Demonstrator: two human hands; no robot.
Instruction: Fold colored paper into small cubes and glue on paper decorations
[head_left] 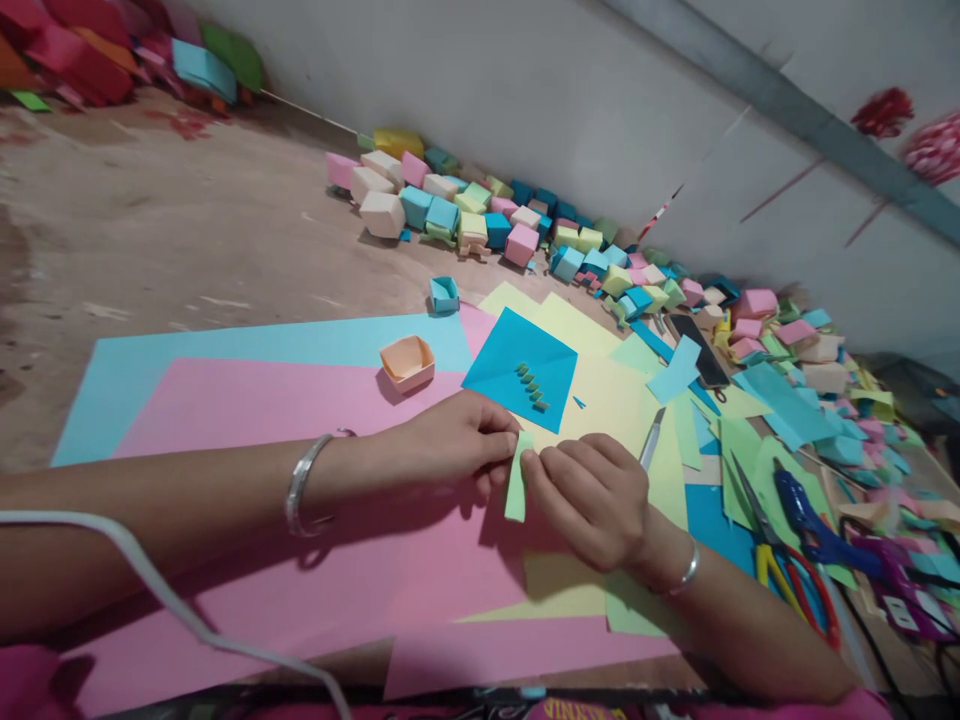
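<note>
A light green paper strip [516,488] is pinched between my two hands, its lower end hanging free over the pink sheet [360,540]. My left hand [465,440] grips its upper edge with thumb and fingers. On the other side, my right hand [592,495] holds it with curled fingers; the fingertips are partly hidden. Just beyond lies a blue paper square [499,350] bearing a row of small folded green pieces [531,387]. A peach paper box [407,363], open at the top, stands past my left wrist, and a smaller light blue box [444,294] sits farther back.
Many small coloured paper boxes [472,228] line the wall. To the right are a craft knife [652,440], scissors [787,570], a blue glue gun [814,520], a dark phone [699,350] and paper scraps. A white cable [172,610] crosses my left forearm.
</note>
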